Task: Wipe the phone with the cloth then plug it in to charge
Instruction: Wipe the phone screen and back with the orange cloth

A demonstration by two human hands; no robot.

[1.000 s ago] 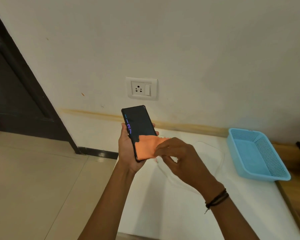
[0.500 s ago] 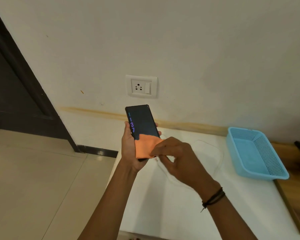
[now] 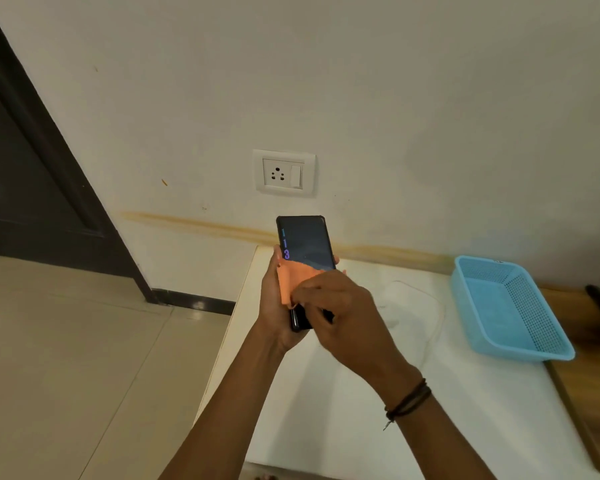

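1. The phone [image 3: 305, 245] is at the centre of the frame, held upright and tilted a little, screen toward the camera, above the left edge of the white table [image 3: 326, 410].
2. The left hand [image 3: 274, 306] wraps around the phone's lower half from the left side and behind, fingers closed on its edges, so the phone is gripped firmly.
3. The orange cloth [image 3: 293, 277] lies across the middle of the screen, just under the lit digits along the screen's left edge.
4. The right hand [image 3: 340, 313] covers the lower part of the phone from the right, its fingers curled and pressing the cloth against the glass; the cloth is pinched under the fingertips.
5. A dark cord bracelet [image 3: 407, 401] sits on the right wrist, lower right of centre.
6. A white wall socket [image 3: 284, 173] with a switch is on the wall directly above the phone, apart from it.
7. A thin white cable [image 3: 433, 327] loops on the table to the right of the hands.
8. A blue basket [image 3: 510, 306] stands at the right of the frame on the table.
9. A dark door [image 3: 32, 185] fills the upper left.
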